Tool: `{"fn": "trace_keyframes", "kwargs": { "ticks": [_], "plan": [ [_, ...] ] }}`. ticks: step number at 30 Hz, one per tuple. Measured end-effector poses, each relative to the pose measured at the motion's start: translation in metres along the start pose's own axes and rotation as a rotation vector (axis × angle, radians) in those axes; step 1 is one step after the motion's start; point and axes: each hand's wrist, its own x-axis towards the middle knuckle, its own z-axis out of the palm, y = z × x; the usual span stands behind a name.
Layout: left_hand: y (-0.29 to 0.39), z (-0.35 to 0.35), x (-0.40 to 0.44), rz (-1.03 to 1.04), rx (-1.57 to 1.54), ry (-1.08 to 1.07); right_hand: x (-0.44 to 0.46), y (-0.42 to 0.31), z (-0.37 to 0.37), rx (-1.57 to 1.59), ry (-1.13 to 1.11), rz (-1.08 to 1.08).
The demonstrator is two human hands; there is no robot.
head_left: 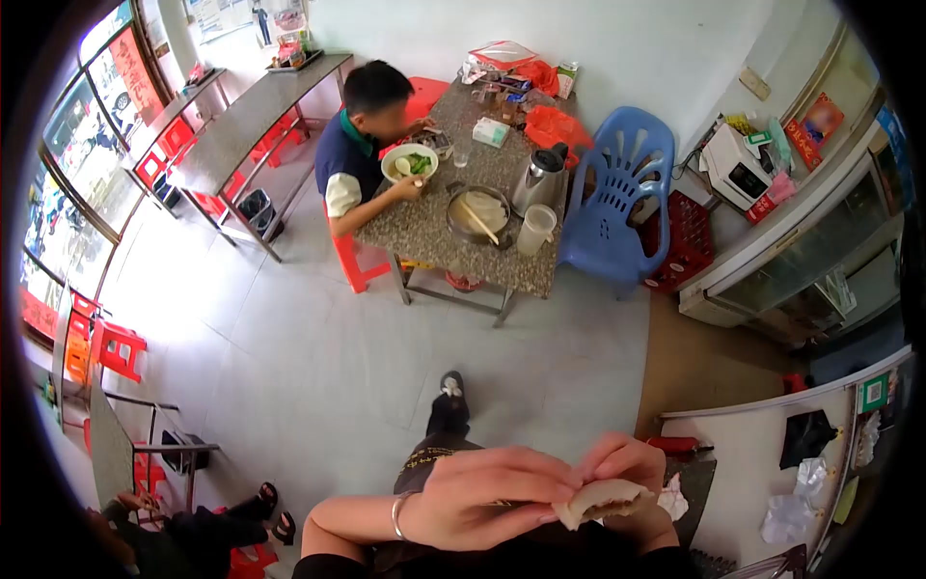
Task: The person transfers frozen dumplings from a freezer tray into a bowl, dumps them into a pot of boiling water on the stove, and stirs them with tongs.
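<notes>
A pale, flat piece of dough or wrapper [600, 502] is held between both hands at the bottom of the head view. My left hand [492, 497], with a silver bracelet at its wrist, comes from the left and pinches the piece's left end between thumb and fingers. From the right, my right hand [627, 473] has its bent fingertips on the piece's upper edge. Its thumb is mostly hidden. The piece looks folded, with a ragged, brownish right edge.
Ahead, a speckled table [386, 232] bears a pot [479, 214], a steel kettle [538, 180] and a plastic jug [535, 232]. A person eats there from a bowl [409, 164]. A blue chair [617, 203] stands right of it. Another person's legs show at lower left.
</notes>
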Motion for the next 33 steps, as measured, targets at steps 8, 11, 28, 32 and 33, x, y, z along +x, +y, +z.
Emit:
{"fn": "trace_keyframes", "kwargs": {
  "ticks": [8, 11, 28, 32, 33],
  "plan": [
    [-0.087, -0.079, 0.114, -0.110, -0.079, -0.102, 0.126, 0.026, -0.054, -0.211, 0.261, -0.178],
    [-0.114, -0.104, 0.149, -0.174, -0.133, -0.093, 0.168, 0.036, -0.072, -0.165, 0.283, -0.136],
    [-0.215, -0.210, 0.248, -0.325, -0.009, 0.278, 0.383, 0.092, -0.156, 0.051, -0.051, 0.116],
    [-0.235, -0.248, 0.268, -0.301, 0.112, 0.286, 0.439, 0.117, -0.158, 0.210, -0.081, 0.201],
    [-0.238, -0.256, 0.268, -0.298, 0.155, 0.320, 0.452, 0.123, -0.156, 0.176, -0.119, 0.204]
  ]
}}
